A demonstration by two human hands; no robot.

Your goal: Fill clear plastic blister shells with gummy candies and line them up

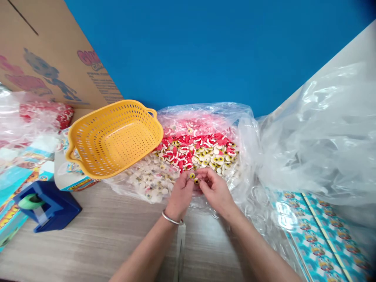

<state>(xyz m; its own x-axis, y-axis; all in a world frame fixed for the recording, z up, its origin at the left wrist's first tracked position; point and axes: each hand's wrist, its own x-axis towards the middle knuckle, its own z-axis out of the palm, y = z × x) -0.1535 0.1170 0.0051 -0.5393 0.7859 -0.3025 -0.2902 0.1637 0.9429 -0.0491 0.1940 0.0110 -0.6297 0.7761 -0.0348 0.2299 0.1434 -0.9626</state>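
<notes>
Left hand (179, 196) and right hand (216, 192) are close together, pinching two eyeball gummies (194, 178) just above the clear plastic bag (205, 109) on the counter (117, 227). I'm handling them singly; the next move calls for setting them down, perhaps in the yellow basket (123, 102) beside the bag.

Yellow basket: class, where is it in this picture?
In the head view, the yellow plastic basket sits left of centre, overlapping the clear bag of gummy candies, just up-left of the left hand.
</notes>
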